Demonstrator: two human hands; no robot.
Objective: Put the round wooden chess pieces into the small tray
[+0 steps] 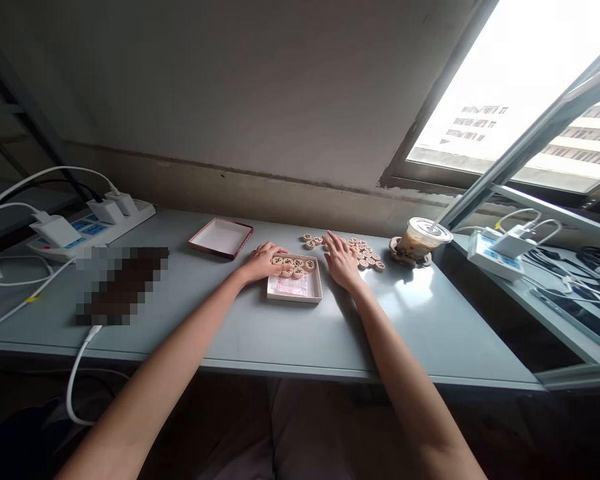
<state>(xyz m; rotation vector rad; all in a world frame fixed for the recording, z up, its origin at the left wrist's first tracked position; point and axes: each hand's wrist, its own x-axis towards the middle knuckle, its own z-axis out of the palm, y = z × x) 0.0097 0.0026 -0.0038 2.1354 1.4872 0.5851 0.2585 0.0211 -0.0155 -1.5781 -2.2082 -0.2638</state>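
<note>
A shallow open box (294, 299) stands on the desk in front of me, a folded pink-printed sheet (293, 285) on its floor. Several round wooden Chinese chess pieces (299, 264) with dark characters lie in rows along its far side. My left hand (263, 262) grips the box's left edge, its fingers curled by the leftmost pieces. Right of the box, my right hand (343, 262) is open, fingers stretched out over the desk beside a cluster of red-marked pieces (365, 255). A few loose dark-marked pieces (308, 241) lie just beyond the box. The right hand partly hides the cluster.
The box lid (221, 237) lies upturned behind my left hand. A lidded drink cup (423, 241) with a straw sits in a holder at right. Power strips with cables (95, 227) occupy the left end; a pixelated dark object (125, 287) lies nearby. The wall (260, 167) bounds the back.
</note>
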